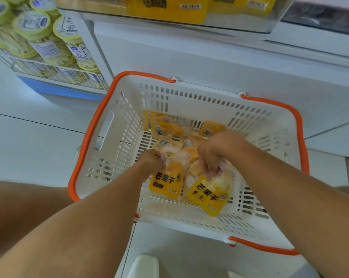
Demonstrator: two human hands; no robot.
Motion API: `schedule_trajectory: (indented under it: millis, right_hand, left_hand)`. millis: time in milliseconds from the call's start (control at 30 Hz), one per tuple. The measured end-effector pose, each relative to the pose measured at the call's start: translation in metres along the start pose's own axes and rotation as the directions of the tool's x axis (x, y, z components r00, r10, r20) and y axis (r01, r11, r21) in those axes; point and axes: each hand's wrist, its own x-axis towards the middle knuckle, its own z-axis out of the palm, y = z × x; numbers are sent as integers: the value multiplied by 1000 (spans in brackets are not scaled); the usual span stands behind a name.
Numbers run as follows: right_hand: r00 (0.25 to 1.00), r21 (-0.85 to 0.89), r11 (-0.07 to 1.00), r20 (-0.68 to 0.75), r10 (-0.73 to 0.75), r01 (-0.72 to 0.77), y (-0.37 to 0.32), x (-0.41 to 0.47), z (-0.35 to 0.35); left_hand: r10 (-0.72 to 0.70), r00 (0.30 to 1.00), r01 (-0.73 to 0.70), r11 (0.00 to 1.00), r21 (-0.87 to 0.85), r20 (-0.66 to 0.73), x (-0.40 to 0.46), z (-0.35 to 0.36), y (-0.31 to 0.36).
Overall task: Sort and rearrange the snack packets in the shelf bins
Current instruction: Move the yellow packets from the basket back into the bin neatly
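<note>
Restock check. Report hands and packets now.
Left hand and right hand each gripping yellow packets in white basket. Nothing blocking.

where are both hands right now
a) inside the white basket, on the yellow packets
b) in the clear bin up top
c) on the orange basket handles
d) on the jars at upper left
a: the left hand and right hand each grip yellow packets down inside the white basket.

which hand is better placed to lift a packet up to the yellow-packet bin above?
Probably right. The right hand already grips a yellow mango packet, and the shelf bin sits up and right. The left hand also holds one.
</note>
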Motion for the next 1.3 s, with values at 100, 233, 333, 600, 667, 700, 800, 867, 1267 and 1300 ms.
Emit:
schedule_trajectory:
  millis: [100, 233, 333, 600, 667, 700, 800, 867, 1267, 1300]
  right_hand:
    - [932, 144, 980, -354, -80, 139, -9, 12, 7]
    - [706, 128, 976, -708, -34, 176, -19, 38, 34]
    - [607, 88, 981, -794, -34, 170, -26, 57, 55]
    - [473, 494, 860, -792, 385, 126, -8, 67, 94]
    - [585, 637, 746, -686, 433, 195, 2, 72, 98]
    - [632, 701, 673, -636, 443, 235, 6, 73, 99]
    - [632, 778, 525, -606, 484, 344, 16, 71, 105]
    - [626, 785, 494, -607, 490, 374, 20, 68, 104]
    - [846, 787, -359, -362, 390, 502, 12, 0, 52]
    - [873, 779, -407, -368, 320, 478, 4, -5, 48]
  left_hand:
    - [-69, 986, 65, 997, 35, 150, 1, 1, 6]
    - [-111, 979, 112, 994, 8, 169, -4, 11, 8]
    - [-52, 972, 74, 994, -87, 229, -14, 16, 13]
    - [-11, 933, -97, 955, 281, 359, -19, 25, 13]
    - [67, 960, -182, 887, 425, 271, -16, 37, 9]
    - [129, 966, -224, 850, 478, 223, -15, 43, 9]
    - [171, 978, -207, 806, 555, 118, -13, 56, 10]
    - [155, 979, -205, 806, 555, 135, -15, 57, 14]
    - [208, 948, -123, 937, -326, 241, -53, -4, 69]
    - [239, 935, -149, 935, -322, 261, -59, -5, 76]
